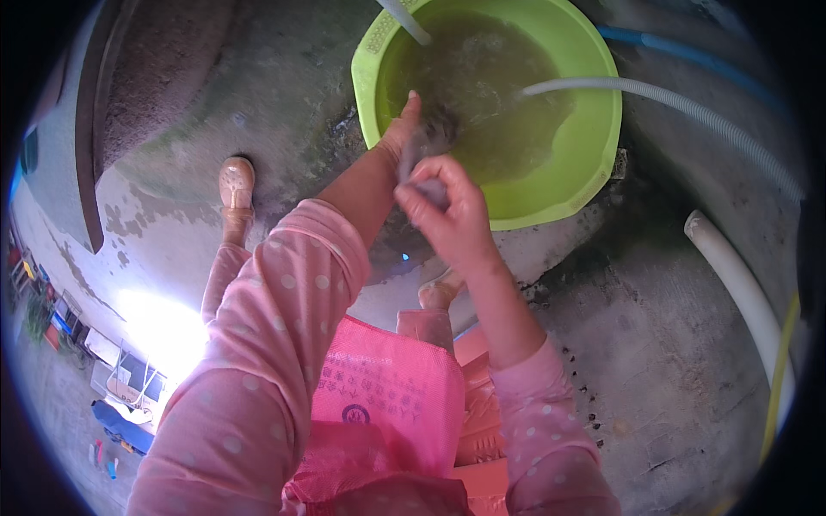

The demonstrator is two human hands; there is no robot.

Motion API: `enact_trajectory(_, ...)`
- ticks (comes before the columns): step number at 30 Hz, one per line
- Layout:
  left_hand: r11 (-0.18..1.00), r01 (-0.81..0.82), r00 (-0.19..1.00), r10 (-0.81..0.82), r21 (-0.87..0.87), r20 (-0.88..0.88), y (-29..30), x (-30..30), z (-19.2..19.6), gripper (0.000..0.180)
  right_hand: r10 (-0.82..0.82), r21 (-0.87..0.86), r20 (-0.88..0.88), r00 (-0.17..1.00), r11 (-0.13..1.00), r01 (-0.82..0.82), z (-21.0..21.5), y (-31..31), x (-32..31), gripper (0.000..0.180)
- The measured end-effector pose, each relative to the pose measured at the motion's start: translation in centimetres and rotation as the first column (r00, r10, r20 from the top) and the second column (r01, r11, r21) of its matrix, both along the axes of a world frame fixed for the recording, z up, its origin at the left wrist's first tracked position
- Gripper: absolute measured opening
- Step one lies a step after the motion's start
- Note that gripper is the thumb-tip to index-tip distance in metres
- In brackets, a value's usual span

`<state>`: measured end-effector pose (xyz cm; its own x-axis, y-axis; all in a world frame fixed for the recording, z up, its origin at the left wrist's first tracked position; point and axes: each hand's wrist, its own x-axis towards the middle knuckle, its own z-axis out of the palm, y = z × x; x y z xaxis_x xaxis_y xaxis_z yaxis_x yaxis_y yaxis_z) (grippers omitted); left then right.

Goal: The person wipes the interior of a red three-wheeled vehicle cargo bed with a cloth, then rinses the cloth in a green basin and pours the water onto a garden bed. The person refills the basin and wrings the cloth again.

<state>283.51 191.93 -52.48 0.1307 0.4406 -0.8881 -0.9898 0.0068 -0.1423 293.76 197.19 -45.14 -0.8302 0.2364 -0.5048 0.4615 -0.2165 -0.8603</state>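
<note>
A lime-green plastic tub (602, 138) holds murky brown water (508, 103). Over its near left rim is my left hand (399, 138), thumb stretched up and its other fingers largely hidden behind a blurred greyish limp thing (411, 162). A dark blurred clump (441, 126) shows beside that hand, over the water. Lower and to the right, my right hand (452, 206) is closed, fingers curled round the greyish thing. Its exact kind is too smeared to make out.
A ribbed grey hose (671, 96) runs into the tub from the right, and a pale hose (403, 19) from the top. A blue hose (680, 50) passes behind. At right lie a white pipe (731, 267) and yellow hose (781, 370). My shoe (236, 182) stands on wet concrete.
</note>
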Motion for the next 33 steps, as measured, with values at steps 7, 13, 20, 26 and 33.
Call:
enact_trajectory(7, 0.999, 0.001, 0.563, 0.039, 0.048, -0.826, 1.1, 4.0, -1.9, 0.029, -0.098, 0.726, -0.12, 0.988, 0.67, 0.154, -7.8, 5.3, 0.0, 0.011)
enact_trajectory(13, 0.971, -0.235, 0.919, 0.233, 0.032, -0.317, 0.1, 5.6, -2.9, 0.051, -0.619, 0.94, 0.122, 0.776, 0.322, 0.109, -17.8, 14.8, 4.5, 0.028)
enact_trajectory(20, 0.984, -0.072, 0.988, 0.048, -0.164, -0.146, 2.0, 3.9, -0.8, 0.075, 0.022, 0.721, 0.6, 0.8, 0.419, -0.553, -19.8, 7.1, 5.5, 0.048)
enact_trajectory(26, 0.99, -0.129, 0.988, 0.132, 0.05, -0.078, -0.3, 2.0, -4.1, 0.077, -0.028, 0.036, 0.121, 0.992, 0.999, 0.023, -4.1, 1.8, 1.9, 0.024)
enact_trajectory(33, 0.924, -0.209, 0.967, 0.243, 0.319, -0.071, 0.8, 5.1, -2.2, 0.042, -0.261, 0.336, -0.187, 0.947, 0.889, 0.311, -6.0, 3.5, 0.5, 0.022)
